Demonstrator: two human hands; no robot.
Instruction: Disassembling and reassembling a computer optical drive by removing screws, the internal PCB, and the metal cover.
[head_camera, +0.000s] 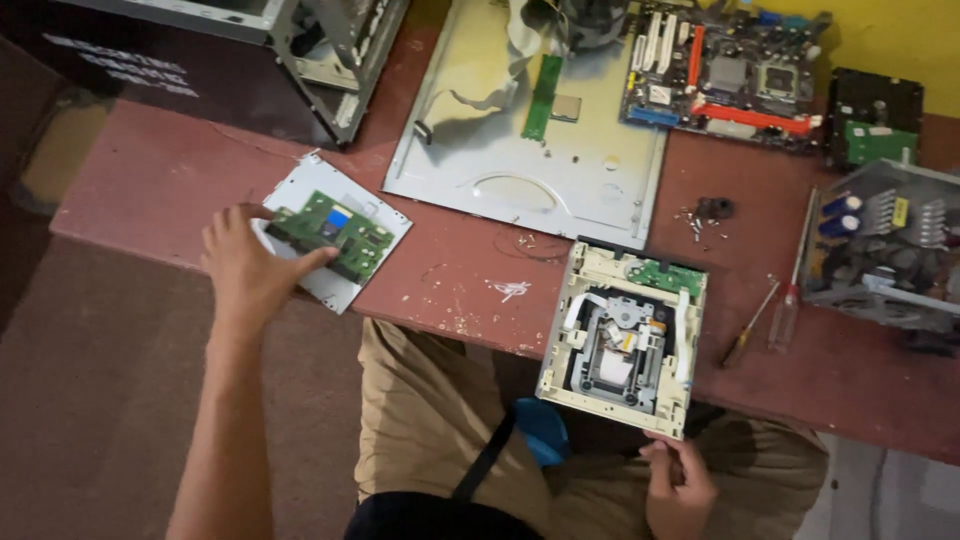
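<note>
Left hand (250, 265) lies flat on green board (335, 232) atop white plate (318, 290), far left on red surface (450, 270); fingers spread, pressing, not gripping. Right hand (678, 480) pinches near edge of opened drive (622, 335), which overhangs surface edge above lap. Screwdrivers (765, 320) lie just right of drive; loose screws (700, 215) beyond it. Advice: keep drive level, support overhang, hold board by edges.
</note>
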